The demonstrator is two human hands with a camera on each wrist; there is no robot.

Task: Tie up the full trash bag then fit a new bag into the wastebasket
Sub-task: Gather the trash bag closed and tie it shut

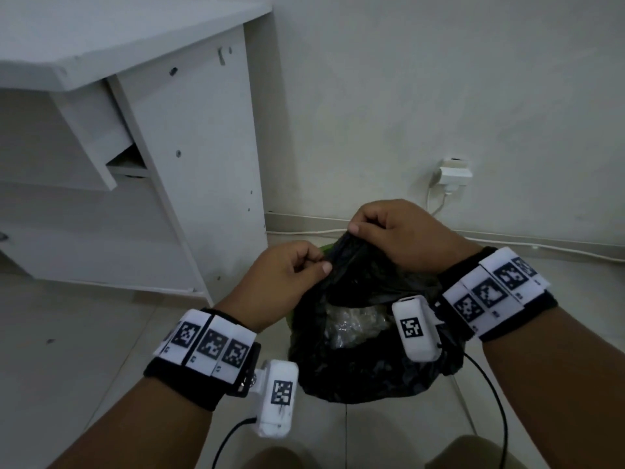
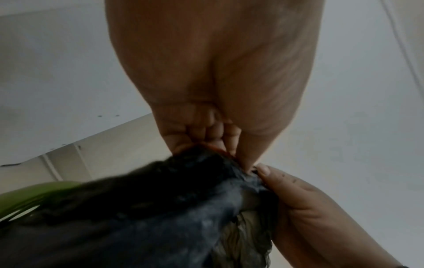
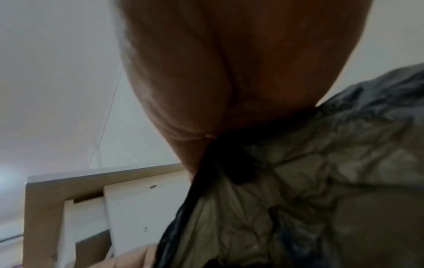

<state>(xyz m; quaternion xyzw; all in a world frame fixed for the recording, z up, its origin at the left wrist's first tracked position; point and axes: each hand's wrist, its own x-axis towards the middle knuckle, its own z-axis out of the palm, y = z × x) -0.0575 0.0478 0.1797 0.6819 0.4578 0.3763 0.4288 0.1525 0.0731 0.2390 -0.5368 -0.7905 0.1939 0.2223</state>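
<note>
A full black trash bag (image 1: 358,363) sits in a green wastebasket (image 1: 325,248), of which only slivers of rim show. Crumpled clear plastic (image 1: 351,324) shows through the bag's open mouth. My left hand (image 1: 287,275) pinches the bag's top edge on the left side, thumb against curled fingers. My right hand (image 1: 402,231) pinches the top edge a little farther back and right. In the left wrist view the left hand (image 2: 220,141) grips the black bag (image 2: 160,208) with the right hand's thumb (image 2: 263,170) beside it. In the right wrist view the right hand (image 3: 206,145) holds the bag's edge (image 3: 206,181).
A white desk unit (image 1: 189,164) with a part-open drawer stands to the left. A white wall is behind, with a plugged-in adapter (image 1: 455,172) and a cable (image 1: 507,245) running along the baseboard. Tiled floor (image 1: 67,350) surrounds the basket. My knees are at the bottom edge.
</note>
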